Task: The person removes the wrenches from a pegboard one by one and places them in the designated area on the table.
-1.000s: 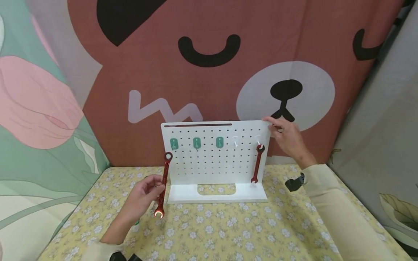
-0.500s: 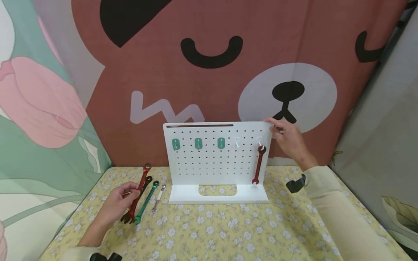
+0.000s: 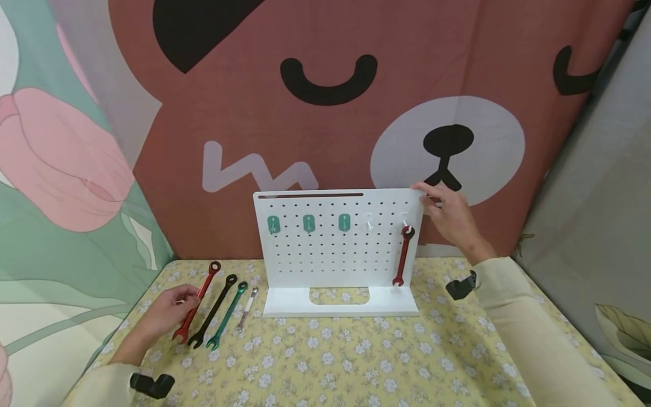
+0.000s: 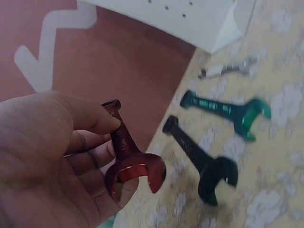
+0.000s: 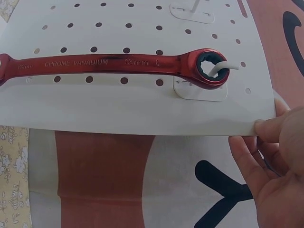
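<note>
Floral tablecloth (image 3: 356, 362), red wrench (image 3: 195, 304) w/in left hand (image 3: 163, 314)

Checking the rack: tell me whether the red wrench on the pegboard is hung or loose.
Hung. The red wrench hangs by its ring end on a white hook of the pegboard.

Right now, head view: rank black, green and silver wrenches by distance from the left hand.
1. black wrench, just right of the left hand and the red wrench it holds.
2. green wrench, next right.
3. silver wrench, nearest the pegboard.
</note>
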